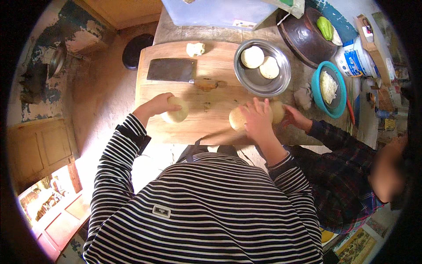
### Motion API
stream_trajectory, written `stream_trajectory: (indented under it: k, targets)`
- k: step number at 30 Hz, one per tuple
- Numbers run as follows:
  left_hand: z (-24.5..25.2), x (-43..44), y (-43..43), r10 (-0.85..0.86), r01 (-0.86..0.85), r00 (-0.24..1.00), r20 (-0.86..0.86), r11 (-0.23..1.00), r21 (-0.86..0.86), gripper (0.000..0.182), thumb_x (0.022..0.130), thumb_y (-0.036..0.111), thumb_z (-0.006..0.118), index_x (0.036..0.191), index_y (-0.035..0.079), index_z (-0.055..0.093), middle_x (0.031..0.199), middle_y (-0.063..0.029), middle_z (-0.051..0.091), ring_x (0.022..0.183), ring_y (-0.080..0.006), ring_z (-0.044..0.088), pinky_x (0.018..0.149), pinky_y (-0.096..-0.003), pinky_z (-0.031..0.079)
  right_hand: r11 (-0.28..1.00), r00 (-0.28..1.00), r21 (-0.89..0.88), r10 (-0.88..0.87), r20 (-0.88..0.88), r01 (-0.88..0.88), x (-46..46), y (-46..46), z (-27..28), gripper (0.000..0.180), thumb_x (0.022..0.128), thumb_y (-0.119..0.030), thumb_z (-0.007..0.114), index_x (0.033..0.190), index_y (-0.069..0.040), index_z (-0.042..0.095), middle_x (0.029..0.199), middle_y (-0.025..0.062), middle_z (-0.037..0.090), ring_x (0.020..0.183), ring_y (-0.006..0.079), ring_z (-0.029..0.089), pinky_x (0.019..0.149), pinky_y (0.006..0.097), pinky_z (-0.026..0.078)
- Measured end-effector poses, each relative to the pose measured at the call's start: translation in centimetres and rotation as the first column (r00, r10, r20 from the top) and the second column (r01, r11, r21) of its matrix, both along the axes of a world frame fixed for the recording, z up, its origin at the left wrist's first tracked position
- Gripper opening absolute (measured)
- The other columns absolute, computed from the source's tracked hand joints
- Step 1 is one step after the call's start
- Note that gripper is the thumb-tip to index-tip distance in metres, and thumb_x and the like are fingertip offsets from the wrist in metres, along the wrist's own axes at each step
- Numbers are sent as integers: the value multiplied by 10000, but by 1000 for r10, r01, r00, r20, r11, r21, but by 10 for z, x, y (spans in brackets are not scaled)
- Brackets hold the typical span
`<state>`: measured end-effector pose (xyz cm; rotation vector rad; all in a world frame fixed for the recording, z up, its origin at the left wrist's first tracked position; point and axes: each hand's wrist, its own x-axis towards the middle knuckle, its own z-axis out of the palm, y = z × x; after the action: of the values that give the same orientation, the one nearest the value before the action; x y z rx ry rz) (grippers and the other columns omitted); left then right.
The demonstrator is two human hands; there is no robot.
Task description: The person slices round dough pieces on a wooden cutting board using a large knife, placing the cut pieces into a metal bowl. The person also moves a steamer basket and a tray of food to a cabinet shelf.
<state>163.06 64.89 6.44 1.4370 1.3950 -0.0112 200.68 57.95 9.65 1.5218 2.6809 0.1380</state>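
My left hand (161,105) grips a round pale vegetable (175,112), perhaps a peeled turnip or kohlrabi, at the left of the wooden board (211,132). At the board's right front, my right hand (258,115) lies over another such vegetable (236,119). One more (277,112) sits just to its right, beside another person's hand (295,118). A cleaver (171,70) with a wooden handle lies across the board, a pale lump (195,49) behind it. Two more round vegetables (252,57) rest in a steel bowl (244,84) at the back right.
A teal basket (315,89) with shredded pale vegetable, a crumpled cloth (303,96) and a red-handled tool (350,110) are on the right. Behind are a dark round lid (301,36) with a green pepper (325,28) and a clear plastic bin (217,13). A person in plaid (343,178) is close on the right.
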Motion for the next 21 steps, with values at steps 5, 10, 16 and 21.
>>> stream_trajectory:
  k: [5, 10, 16, 21]
  targets:
    - [-22, -16, -10, -43, 45, 998, -49, 999, 26, 692, 703, 451, 736, 1194, 6, 537, 1094, -202, 613, 981, -315, 600, 844, -378, 477, 935, 994, -352, -66, -89, 31, -30, -1, -12, 705, 648, -297, 762, 1292, -182, 499, 1359, 139, 415, 1287, 379, 326, 1052, 587, 212]
    - [-19, -6, -18, -80, 186, 933, -352, 942, 278, 682, 748, 443, 700, 1257, 41, 489, 1246, -180, 498, 1160, -338, 457, 983, -420, 381, 957, 994, -272, -94, 51, 104, -36, -1, -24, 669, 647, -287, 756, 1265, -189, 519, 1351, 129, 411, 1246, 389, 347, 1006, 558, 272]
    - [-7, -2, -31, 34, 162, 946, -323, 813, 560, 627, 764, 433, 684, 1239, 61, 512, 1226, -139, 515, 1148, -325, 464, 983, -428, 385, 983, 996, -160, -88, 12, 89, -13, -14, -30, 553, 704, -242, 685, 1235, -188, 543, 1345, 107, 423, 1230, 372, 372, 1014, 553, 275]
    - [-20, 17, 42, 230, -164, 970, -82, 862, 480, 566, 854, 423, 614, 1220, 0, 526, 1061, -168, 626, 998, -256, 603, 826, -357, 485, 1000, 998, 18, 4, -69, -2, -3, -24, -34, 491, 712, -160, 634, 1200, -172, 580, 1363, 104, 437, 1258, 376, 379, 1040, 578, 262]
